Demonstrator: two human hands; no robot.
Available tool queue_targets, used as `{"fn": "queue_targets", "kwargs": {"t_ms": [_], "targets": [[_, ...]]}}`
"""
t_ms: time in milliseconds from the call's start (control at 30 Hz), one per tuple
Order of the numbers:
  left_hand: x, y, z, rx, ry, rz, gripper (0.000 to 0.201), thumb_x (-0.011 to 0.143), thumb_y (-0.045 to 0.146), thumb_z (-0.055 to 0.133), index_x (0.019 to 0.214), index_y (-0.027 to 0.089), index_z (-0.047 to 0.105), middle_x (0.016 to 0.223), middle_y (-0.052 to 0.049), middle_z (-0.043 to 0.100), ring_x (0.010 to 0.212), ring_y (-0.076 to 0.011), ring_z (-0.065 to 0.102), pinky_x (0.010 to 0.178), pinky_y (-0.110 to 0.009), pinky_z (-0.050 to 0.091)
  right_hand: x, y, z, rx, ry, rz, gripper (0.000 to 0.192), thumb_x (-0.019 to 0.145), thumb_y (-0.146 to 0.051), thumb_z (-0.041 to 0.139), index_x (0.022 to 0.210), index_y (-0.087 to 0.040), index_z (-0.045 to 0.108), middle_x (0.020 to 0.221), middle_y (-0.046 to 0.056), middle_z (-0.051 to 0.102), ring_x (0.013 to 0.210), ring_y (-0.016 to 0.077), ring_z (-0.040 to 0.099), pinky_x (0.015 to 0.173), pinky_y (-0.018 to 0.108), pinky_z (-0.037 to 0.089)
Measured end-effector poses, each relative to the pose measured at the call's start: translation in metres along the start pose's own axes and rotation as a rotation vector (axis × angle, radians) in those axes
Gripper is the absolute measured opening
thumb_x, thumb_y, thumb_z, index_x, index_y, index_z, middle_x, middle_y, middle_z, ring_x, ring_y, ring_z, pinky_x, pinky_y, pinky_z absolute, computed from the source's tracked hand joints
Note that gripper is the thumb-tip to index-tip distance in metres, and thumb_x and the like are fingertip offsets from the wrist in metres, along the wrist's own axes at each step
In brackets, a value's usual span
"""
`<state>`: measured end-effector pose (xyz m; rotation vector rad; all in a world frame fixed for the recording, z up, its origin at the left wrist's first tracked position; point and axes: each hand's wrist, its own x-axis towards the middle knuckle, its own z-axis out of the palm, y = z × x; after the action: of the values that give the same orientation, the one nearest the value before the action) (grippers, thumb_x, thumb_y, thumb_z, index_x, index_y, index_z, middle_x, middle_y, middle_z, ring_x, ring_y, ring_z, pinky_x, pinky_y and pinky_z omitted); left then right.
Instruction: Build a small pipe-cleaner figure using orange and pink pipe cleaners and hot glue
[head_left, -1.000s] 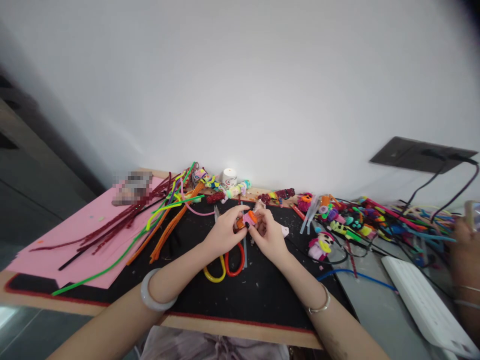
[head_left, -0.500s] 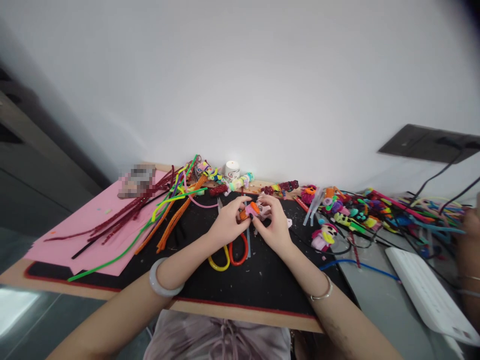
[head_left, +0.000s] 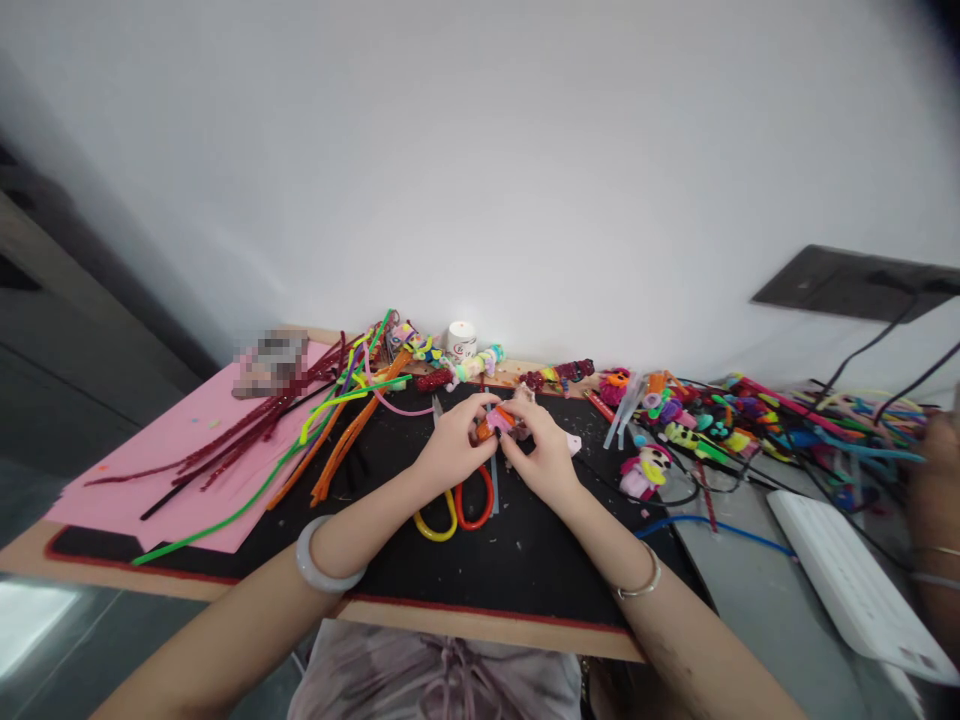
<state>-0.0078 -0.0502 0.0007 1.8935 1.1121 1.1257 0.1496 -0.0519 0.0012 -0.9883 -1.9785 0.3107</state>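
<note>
Both my hands meet over the black mat (head_left: 517, 580) and grip one small orange and pink craft piece (head_left: 501, 419). My left hand (head_left: 452, 448) pinches its orange end. My right hand (head_left: 541, 452) holds its pink side, fingers curled. Just below my hands lie scissors (head_left: 456, 508) with one yellow and one red handle, their blades hidden under my fingers. A pale bangle sits on my left wrist and a thin metal one on my right.
Long pipe cleaners (head_left: 330, 425) in red, green and orange spread over pink paper (head_left: 172, 450) at the left. A small doll figure (head_left: 646, 470) and a heap of colourful craft pieces (head_left: 750, 425) lie at the right, near a white keyboard (head_left: 847, 590). Another person's hand (head_left: 934, 480) is at the right edge.
My hands stay together on the small piece, with only slight finger shifts. The view has moved a little, so the table sits slightly higher in the picture.
</note>
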Motion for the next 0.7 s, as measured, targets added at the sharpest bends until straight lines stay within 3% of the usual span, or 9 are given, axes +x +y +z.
{"fn": "queue_targets", "kwargs": {"t_ms": [433, 700], "targets": [[-0.0006, 0.0013, 0.0005, -0.011, 0.000, -0.006, 0.042, 0.070, 0.010, 0.051, 0.111, 0.019, 0.047, 0.080, 0.001, 0.052, 0.058, -0.0077, 0.052, 0.053, -0.019, 0.043, 0.0002, 0.0003, 0.0000, 0.008, -0.007, -0.002, 0.028, 0.078, -0.014, 0.053, 0.105, -0.022, 0.057, 0.106, 0.008, 0.061, 0.102, 0.0219, 0.054, 0.086, 0.039, 0.045], [-0.0006, 0.0020, -0.0001, -0.034, 0.015, -0.015, 0.044, 0.071, 0.012, 0.052, 0.114, 0.019, 0.046, 0.081, 0.000, 0.053, 0.056, -0.0071, 0.053, 0.053, -0.019, 0.043, -0.0011, -0.0011, 0.0010, 0.001, 0.026, 0.039, 0.045, 0.078, -0.016, 0.054, 0.122, -0.023, 0.046, 0.114, 0.009, 0.058, 0.104, 0.0226, 0.054, 0.087, 0.040, 0.045]]}}
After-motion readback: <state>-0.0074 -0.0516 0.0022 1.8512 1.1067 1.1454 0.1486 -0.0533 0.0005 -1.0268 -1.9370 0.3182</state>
